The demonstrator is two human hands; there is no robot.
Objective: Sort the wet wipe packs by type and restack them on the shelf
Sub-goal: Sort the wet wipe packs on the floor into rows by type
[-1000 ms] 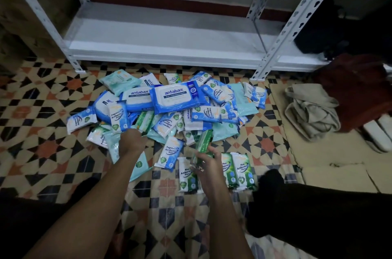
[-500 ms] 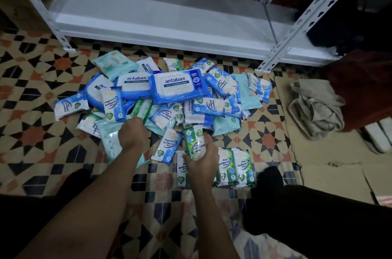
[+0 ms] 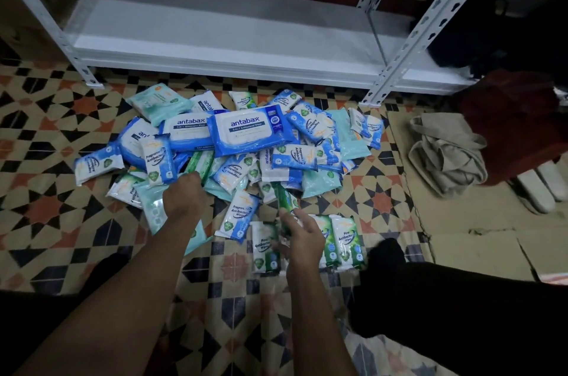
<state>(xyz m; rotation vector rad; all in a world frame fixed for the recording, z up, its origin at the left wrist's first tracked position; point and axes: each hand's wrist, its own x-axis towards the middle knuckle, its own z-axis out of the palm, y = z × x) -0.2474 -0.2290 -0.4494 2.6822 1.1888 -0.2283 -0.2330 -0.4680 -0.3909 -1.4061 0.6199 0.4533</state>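
Head view: the likeliest slip is at the lower left of the heap (image 3: 233, 154) in mid-frame, where the left hand (image 3: 184, 197), knuckles up and fingers buried among the packs so its grip cannot be told, could set the loose pile sliding and mix blue packs into the green row (image 3: 344, 240) just right of centre. The right hand (image 3: 302, 237), at lower centre, pinches a green pack (image 3: 285, 200) edge-on; a loose pinch might drop it. The shelf (image 3: 215, 31) across the top is bare.

Patterned tile floor (image 3: 46, 209), wipe pack pile (image 3: 246, 142), beige cloth (image 3: 445, 157)
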